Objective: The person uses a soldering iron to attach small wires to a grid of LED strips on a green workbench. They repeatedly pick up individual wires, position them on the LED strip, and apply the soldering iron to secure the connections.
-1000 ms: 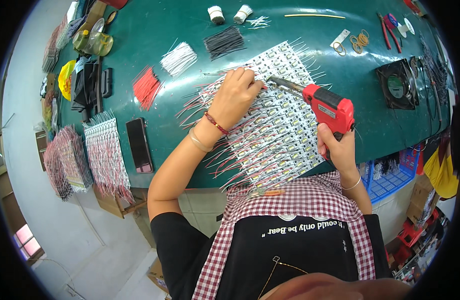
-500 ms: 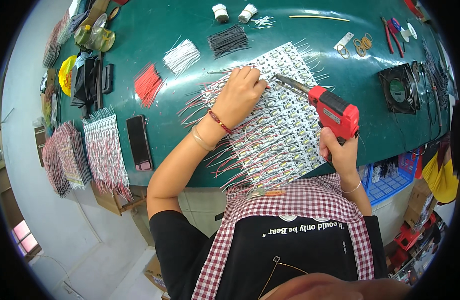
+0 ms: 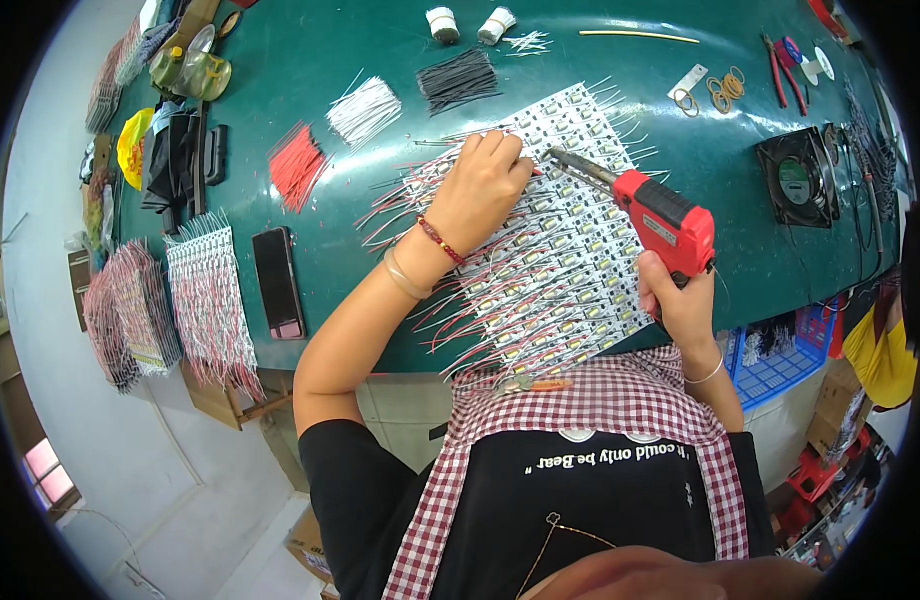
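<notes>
A sheet of white LED circuit boards (image 3: 590, 240) lies aslant on the green table, with many red, white and dark wires sticking out along its sides. Over its upper left part, my left hand (image 3: 482, 185) is closed in a pinch, with a bit of red wire showing at its fingertips. My right hand (image 3: 677, 302) grips a red and black soldering gun (image 3: 670, 220) by its handle, beside the sheet's right edge. The gun's tip points left and rests at or just above the boards, close to my left fingertips. Whether it touches them I cannot tell.
Loose red wires (image 3: 297, 168), white wires (image 3: 365, 110) and black wires (image 3: 457, 82) lie in piles beyond my left arm. A phone (image 3: 278, 282) and a wired board sheet (image 3: 212, 305) are further left. A black fan (image 3: 798, 178) and red-handled pliers (image 3: 785, 75) stand right.
</notes>
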`<move>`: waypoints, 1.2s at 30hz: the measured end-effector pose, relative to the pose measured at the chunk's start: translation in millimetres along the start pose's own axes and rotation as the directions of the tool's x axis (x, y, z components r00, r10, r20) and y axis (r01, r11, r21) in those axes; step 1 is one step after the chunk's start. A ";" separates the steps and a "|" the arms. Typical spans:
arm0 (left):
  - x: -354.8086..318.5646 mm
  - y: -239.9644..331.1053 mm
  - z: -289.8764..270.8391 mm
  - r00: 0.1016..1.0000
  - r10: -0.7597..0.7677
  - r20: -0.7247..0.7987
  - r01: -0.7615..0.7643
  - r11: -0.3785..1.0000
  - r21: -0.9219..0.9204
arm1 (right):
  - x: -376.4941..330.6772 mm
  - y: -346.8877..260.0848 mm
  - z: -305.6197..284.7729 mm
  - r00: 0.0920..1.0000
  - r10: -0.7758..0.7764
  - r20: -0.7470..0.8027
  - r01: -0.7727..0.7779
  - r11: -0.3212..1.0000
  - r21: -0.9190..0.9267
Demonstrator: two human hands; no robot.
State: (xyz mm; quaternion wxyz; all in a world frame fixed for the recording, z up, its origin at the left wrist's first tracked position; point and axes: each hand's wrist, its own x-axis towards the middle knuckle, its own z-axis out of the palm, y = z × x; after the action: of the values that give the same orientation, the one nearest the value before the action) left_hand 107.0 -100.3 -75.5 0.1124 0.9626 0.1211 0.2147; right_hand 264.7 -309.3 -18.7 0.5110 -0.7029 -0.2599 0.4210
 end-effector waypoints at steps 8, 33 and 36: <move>1.2 1.4 -0.5 1.000 0.003 -0.022 -0.003 1.000 -0.010 | 3.4 1.7 1.5 0.999 0.016 0.028 -0.015 0.999 -0.049; -7.4 15.6 -3.0 0.996 0.026 -0.084 -0.031 0.998 -0.057 | -27.8 10.4 -17.8 0.999 -0.032 0.009 0.030 0.975 0.218; -10.2 14.6 3.3 0.998 0.018 -0.066 -0.023 0.998 -0.061 | -27.1 14.1 -11.6 1.000 -0.008 -0.012 0.009 0.986 0.166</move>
State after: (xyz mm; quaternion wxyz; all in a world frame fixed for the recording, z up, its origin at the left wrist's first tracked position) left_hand 102.2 -117.5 -78.4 0.1360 0.9523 0.1081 0.2507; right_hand 260.0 -341.5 -21.6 0.5710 -0.6591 -0.2240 0.4351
